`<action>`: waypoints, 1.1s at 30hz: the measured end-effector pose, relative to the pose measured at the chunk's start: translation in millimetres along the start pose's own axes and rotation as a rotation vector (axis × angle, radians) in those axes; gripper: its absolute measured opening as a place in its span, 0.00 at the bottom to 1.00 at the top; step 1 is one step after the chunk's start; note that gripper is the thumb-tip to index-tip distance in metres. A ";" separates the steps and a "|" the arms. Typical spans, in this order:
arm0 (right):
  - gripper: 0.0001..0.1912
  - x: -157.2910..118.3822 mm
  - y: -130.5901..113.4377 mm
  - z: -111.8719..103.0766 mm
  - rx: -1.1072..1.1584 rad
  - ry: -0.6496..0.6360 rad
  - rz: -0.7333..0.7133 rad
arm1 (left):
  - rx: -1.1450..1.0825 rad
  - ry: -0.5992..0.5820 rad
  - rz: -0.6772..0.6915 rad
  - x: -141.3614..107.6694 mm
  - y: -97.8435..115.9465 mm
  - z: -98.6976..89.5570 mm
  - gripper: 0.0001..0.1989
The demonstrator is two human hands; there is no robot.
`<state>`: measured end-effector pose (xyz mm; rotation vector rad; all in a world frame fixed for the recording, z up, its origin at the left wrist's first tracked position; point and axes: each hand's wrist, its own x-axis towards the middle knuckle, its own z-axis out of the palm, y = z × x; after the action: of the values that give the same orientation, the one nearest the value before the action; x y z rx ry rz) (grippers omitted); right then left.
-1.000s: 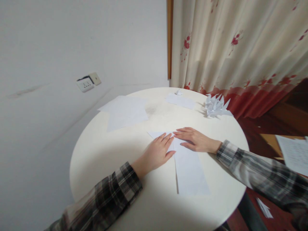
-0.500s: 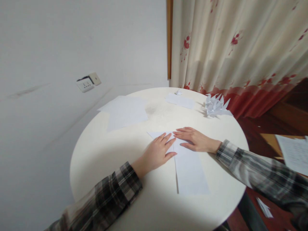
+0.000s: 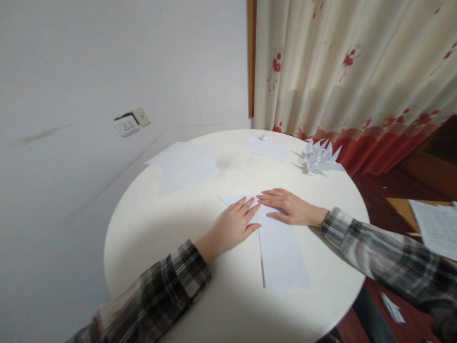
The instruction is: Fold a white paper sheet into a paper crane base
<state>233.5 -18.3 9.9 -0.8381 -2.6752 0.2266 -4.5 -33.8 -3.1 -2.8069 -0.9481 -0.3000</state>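
Observation:
A folded white sheet of paper (image 3: 283, 257) lies on the round white table (image 3: 143, 228), with a triangular flap sticking out at its upper left. My left hand (image 3: 233, 227) rests flat on that flap, fingers spread, its thumb near the fold edge. Just to the right, my right hand (image 3: 289, 207) lies on the upper part of the same sheet with its fingers stretched out. The fingertips of both hands nearly meet at the top of the sheet. Part of the paper is hidden under the hands.
Loose white sheets (image 3: 189, 164) lie at the back left. A smaller paper (image 3: 267, 148) and a small folded piece (image 3: 264, 136) are at the back. Several folded paper figures (image 3: 319, 156) cluster at the back right. Written papers (image 3: 437, 228) lie beyond the table, near a curtain (image 3: 321, 71).

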 end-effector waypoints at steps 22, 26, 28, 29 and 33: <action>0.26 -0.1 -0.3 0.1 0.016 0.007 -0.003 | 0.008 0.008 0.001 1.0 -0.5 1.5 0.26; 0.26 -0.1 0.2 0.1 0.012 0.001 -0.003 | 0.005 0.008 0.008 0.6 -0.6 1.3 0.26; 0.26 0.5 1.6 0.4 0.022 0.010 -0.011 | 0.000 0.011 0.008 0.5 -0.9 0.9 0.25; 0.25 0.9 2.5 0.6 0.028 0.015 -0.017 | -0.004 0.014 0.005 0.6 -0.9 0.4 0.25; 0.22 3.5 5.7 2.0 0.037 0.041 -0.035 | -0.013 0.041 -0.056 5.6 3.6 -6.2 0.21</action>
<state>233.1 -11.7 7.5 -0.7762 -2.6366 0.2470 1.1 -34.8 3.9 -2.7784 -1.0207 -0.3710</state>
